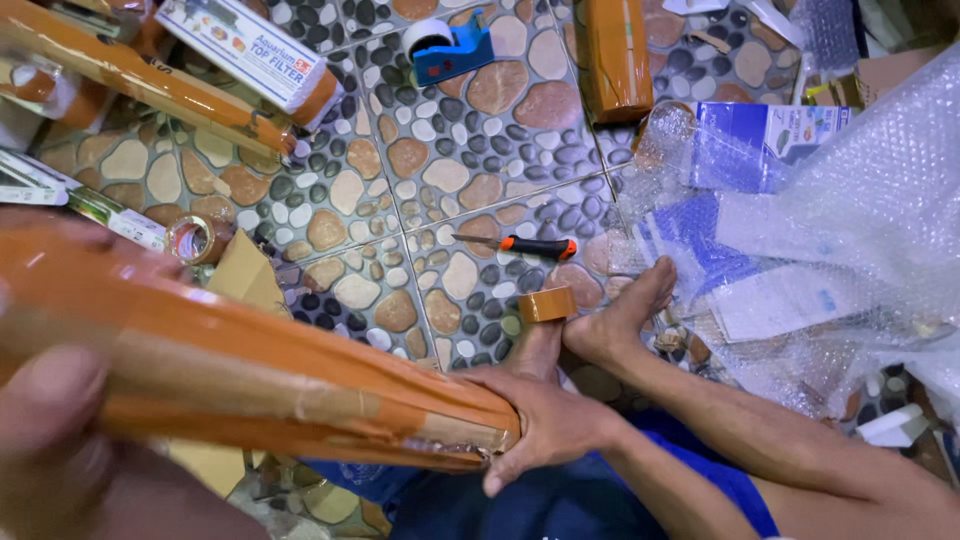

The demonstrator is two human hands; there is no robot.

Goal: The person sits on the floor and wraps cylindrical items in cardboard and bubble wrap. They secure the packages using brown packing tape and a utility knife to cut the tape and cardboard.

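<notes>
Person is seated on the pebble-pattern tile floor (450,150), holding a long package wrapped in brown tape (250,370) across the lap. It runs from lower left, close to the camera and blurred, to its far end near mid-frame.

Right hand (545,420) caps that far end: palm flat against the end face, fingers together and pressing on it, not wrapped round. Left hand (50,420) is at the near end, thumb lying on top of the package; too blurred to tell how the other fingers sit.

My read of the step: pressing the end flaps and tape down. To do it well:
- keep the palm square on the end, push along the package's axis
- left hand braces against that push
- rub tape edges flat; the seam near the end looks wrinkled with a bit of foil-like material showing

A brown tape roll (547,303) rests on the person's foot (620,315), just above the right hand, apart from it. An orange-handled cutter (525,245) lies on the floor beyond the roll. A blue tape dispenser (450,45) is well apart at the top. Bubble wrap (860,200) is piled to the right, other taped packages (140,75) at upper left.
</notes>
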